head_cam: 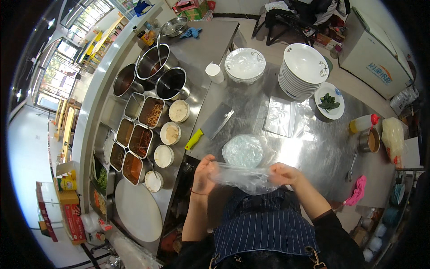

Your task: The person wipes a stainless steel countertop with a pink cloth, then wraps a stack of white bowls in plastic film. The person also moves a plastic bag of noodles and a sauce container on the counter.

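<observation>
Stretched between my two hands is a clear plastic bag (240, 175), just in front of my striped apron. My left hand (204, 175) grips one end of the bag, and my right hand (285, 174) pinches the other. Right beyond it, a round pale stack (243, 151), seemingly plates or bags, lies under clear film on the steel table (315, 144); the film blurs what it is. A flat pile of clear plastic bags (280, 116) rests farther back. To the left lies a cleaver (218, 121) with a lime-green handle.
Tall white bowls (304, 67) and film-covered plates (245, 64) stand at the back. A plate of green vegetables (329, 101) sits beside the bowls. Steel seasoning containers (141, 141) and pots (171, 82) line the left counter. At right are a squeeze bottle (362, 123) and a pink cloth (357, 191).
</observation>
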